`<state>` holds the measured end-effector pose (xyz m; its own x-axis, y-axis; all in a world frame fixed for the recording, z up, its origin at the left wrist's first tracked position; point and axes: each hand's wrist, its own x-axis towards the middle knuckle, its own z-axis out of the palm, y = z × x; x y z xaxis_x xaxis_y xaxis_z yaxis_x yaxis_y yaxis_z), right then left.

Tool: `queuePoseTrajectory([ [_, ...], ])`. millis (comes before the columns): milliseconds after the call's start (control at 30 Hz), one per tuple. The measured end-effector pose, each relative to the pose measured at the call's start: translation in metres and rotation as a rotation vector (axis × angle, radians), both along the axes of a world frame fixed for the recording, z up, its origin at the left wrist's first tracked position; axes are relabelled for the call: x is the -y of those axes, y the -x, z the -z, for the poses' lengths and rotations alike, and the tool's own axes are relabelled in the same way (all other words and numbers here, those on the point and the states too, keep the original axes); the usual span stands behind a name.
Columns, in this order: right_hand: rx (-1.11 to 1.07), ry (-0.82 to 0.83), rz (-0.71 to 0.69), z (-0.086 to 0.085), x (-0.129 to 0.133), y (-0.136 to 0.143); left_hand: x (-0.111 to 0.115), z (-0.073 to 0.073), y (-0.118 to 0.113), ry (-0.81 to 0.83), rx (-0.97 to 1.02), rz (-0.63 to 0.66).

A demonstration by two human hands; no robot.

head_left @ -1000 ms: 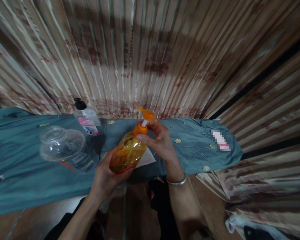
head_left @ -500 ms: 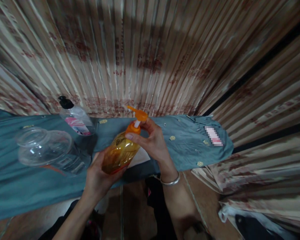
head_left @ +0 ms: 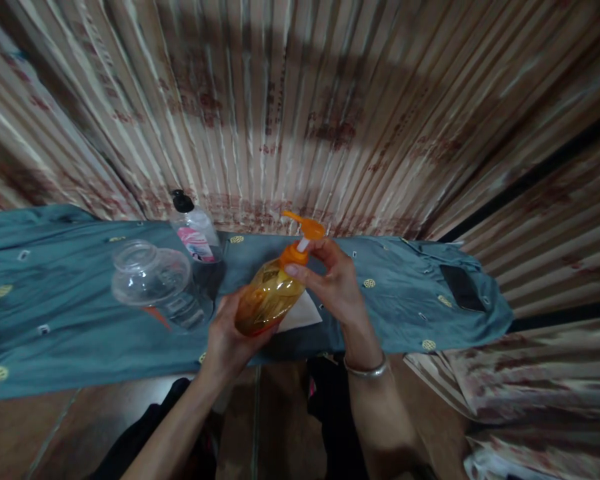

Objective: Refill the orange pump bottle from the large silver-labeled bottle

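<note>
Tilted with its top to the right, a clear yellow pump bottle point(head_left: 269, 297) is held above the cloth-covered table. My left hand point(head_left: 233, 331) wraps round its lower body. The thumb and fingers of my right hand point(head_left: 333, 279) close round the orange collar under the raised orange pump head point(head_left: 311, 228). A white sheet, perhaps paper point(head_left: 304, 313), lies partly hidden beneath the bottle. To the left, a wide clear plastic jar point(head_left: 153, 280) rests near a clear bottle with a black cap and pink label point(head_left: 197, 237).
A blue-green cloth with yellow motifs point(head_left: 80, 320) covers the long narrow table. A dark phone point(head_left: 463, 288) lies near its right end. Pleated patterned curtains point(head_left: 300, 120) hang close behind and to the right. Tiled floor point(head_left: 280, 427) shows below the front edge.
The view has shifted, so the table things appear farther right. Both hands keep their hold on the pump bottle. The phone's screen, bright before, is now dark.
</note>
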<state>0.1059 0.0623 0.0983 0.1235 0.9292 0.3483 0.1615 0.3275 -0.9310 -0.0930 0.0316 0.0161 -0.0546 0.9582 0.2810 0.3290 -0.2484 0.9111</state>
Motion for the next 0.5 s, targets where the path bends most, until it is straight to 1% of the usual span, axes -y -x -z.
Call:
queuePoseTrajectory([
  [67,-0.024,0.006,-0.021,0.001,0.000,0.001,0.000,0.001,0.000,-0.010,-0.007,0.001],
  [200,-0.073,0.069,-0.238,-0.008,0.001,-0.001,0.000,0.005,0.002,-0.015,-0.005,-0.007],
  [267,-0.069,0.097,-0.297,-0.012,0.002,-0.002,0.000,0.006,0.004,-0.014,-0.011,-0.010],
  [300,-0.055,0.096,-0.287,-0.011,0.003,-0.002,0.000,0.007,0.004,-0.016,-0.017,-0.008],
  [333,-0.035,0.085,-0.249,-0.010,0.003,-0.001,0.001,0.007,0.005,-0.020,-0.023,-0.003],
  [433,0.030,0.027,-0.049,-0.003,0.002,0.003,0.001,0.006,0.005,-0.040,-0.034,0.008],
  [467,0.043,0.018,-0.007,-0.001,0.002,0.004,0.000,0.005,0.005,-0.045,-0.037,0.013],
  [500,0.049,0.015,0.008,0.000,0.002,0.004,0.000,0.005,0.004,-0.051,-0.039,0.014],
])
